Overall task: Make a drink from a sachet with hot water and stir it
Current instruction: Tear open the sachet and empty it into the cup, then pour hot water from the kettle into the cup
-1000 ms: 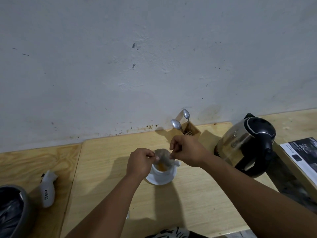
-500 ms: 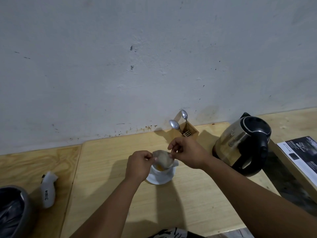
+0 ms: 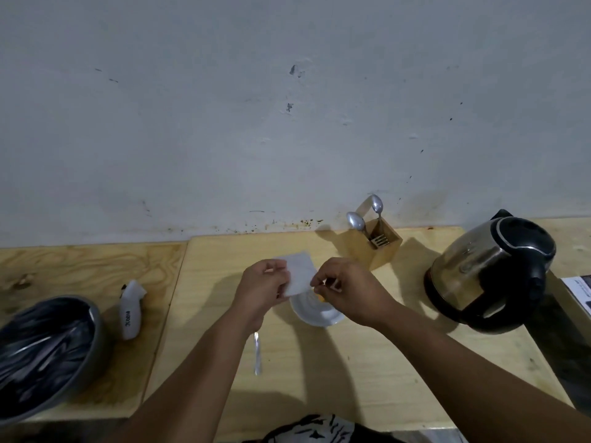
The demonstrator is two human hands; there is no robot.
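I hold a pale silvery sachet (image 3: 298, 272) upright between both hands, just above a white cup on a white saucer (image 3: 315, 316). My left hand (image 3: 263, 284) pinches its left edge and my right hand (image 3: 347, 287) pinches its right edge. A little orange powder (image 3: 320, 298) shows in the cup, which the hands and the sachet mostly hide. A metal spoon (image 3: 256, 354) lies on the wooden counter beside my left forearm. The steel and black kettle (image 3: 491, 270) stands to the right.
A wooden holder (image 3: 379, 243) with two spoons and a fork stands by the wall behind the cup. A lined bin (image 3: 44, 353) and a white bottle-like thing (image 3: 131, 310) are at the left. A printed box (image 3: 579, 292) sits at the right edge.
The sachet was tipped down over the cup; now it is lifted and held flat and upright between both hands. The spoon beside my left forearm has come into view.
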